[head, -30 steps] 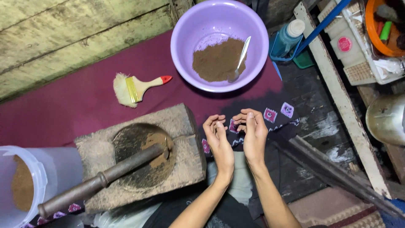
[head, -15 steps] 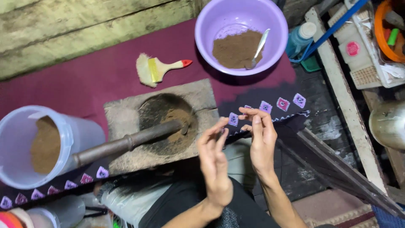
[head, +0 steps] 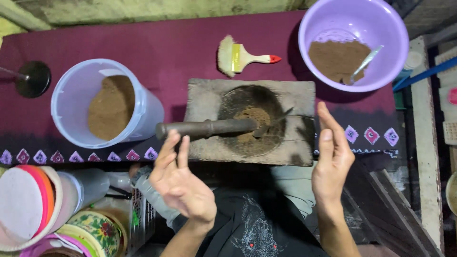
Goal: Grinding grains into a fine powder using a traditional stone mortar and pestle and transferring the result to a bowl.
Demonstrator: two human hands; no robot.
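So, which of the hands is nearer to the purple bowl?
The right hand. It is raised below the purple bowl, slightly to its left. The left hand is much farther, beneath the pestle handle.

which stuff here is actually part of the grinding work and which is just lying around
In use, by the open left hand and right hand:
- stone mortar block with brown powder
- pestle lying across it
- metal spoon in the hollow

Probably linked, set aside:
- clear tub of powder
- purple basin of powder
- paintbrush

Lying about:
- stacked lids
- floral tin
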